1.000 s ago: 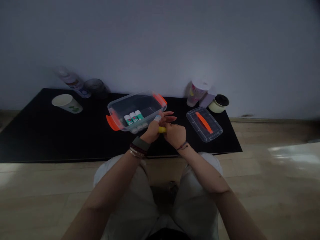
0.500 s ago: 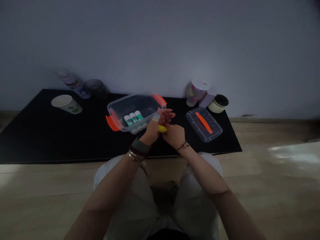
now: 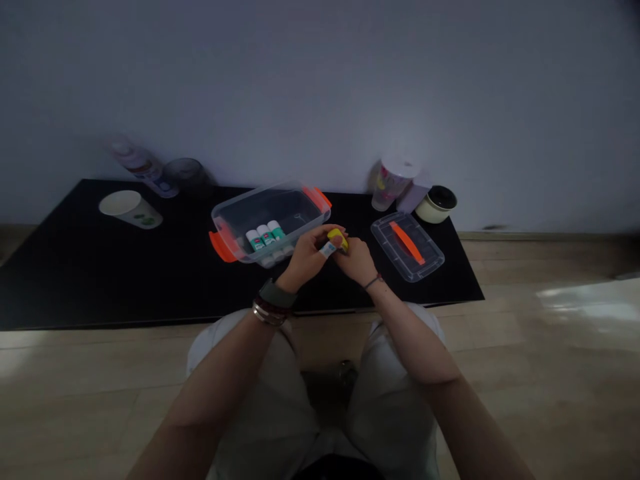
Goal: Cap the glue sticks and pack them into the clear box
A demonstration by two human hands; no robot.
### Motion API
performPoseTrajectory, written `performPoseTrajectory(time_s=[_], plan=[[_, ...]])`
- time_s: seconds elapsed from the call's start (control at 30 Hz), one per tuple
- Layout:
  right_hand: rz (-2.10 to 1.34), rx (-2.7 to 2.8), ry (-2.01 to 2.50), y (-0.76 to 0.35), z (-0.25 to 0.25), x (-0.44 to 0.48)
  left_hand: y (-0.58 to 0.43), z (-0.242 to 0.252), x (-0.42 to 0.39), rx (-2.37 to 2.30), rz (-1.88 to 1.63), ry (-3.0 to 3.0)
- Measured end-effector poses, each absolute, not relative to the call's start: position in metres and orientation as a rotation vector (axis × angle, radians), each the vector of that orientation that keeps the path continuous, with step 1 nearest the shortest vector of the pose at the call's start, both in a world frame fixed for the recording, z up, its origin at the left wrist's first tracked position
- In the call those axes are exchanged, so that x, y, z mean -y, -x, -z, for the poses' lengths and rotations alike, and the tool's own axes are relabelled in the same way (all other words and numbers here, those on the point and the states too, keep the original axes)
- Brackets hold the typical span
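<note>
Both my hands meet at a small yellow object (image 3: 338, 238), just off the right front corner of a clear plastic box (image 3: 227, 233). My left hand (image 3: 307, 259) is closed on it, the thumb, with a pale strip around it, pressed against its near side. From the right, my right hand (image 3: 357, 261) curls its fingers around the same object. What kind of thing it is cannot be made out, since fingers cover much of it. Inside the open box lie three glue sticks (image 3: 266, 235) with white caps and green labels. Orange latches flank the box.
A clear lid (image 3: 431, 261) with an orange handle lies at right. Behind it stand a patterned cup (image 3: 389, 187) and a cream jar (image 3: 434, 209) with a black top. At left are a paper cup (image 3: 131, 209), a spray bottle (image 3: 145, 170) and a dark bowl (image 3: 189, 177).
My left hand has gone from outstretched fingers to closing on the yellow object. The object has moved slightly up and right and turned. My right hand still grips it.
</note>
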State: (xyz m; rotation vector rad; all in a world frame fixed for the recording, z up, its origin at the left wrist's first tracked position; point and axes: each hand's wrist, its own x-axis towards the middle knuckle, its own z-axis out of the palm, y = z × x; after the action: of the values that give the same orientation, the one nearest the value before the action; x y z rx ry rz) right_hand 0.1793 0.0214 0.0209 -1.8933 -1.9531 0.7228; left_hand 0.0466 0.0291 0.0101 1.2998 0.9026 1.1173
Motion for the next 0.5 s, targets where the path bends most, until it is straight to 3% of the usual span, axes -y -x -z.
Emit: performPoseTrajectory(time_s=[0.33, 0.5], plan=[[-1.643, 1.509, 1.394, -0.186, -0.01, -0.027, -0.043, -0.006, -0.035, -0.825, -1.07, -1.291], [-1.766, 1.343, 1.206, -0.185, -0.001, -0.031, -0.042, -0.005, -0.037, -0.892, -1.091, -1.477]])
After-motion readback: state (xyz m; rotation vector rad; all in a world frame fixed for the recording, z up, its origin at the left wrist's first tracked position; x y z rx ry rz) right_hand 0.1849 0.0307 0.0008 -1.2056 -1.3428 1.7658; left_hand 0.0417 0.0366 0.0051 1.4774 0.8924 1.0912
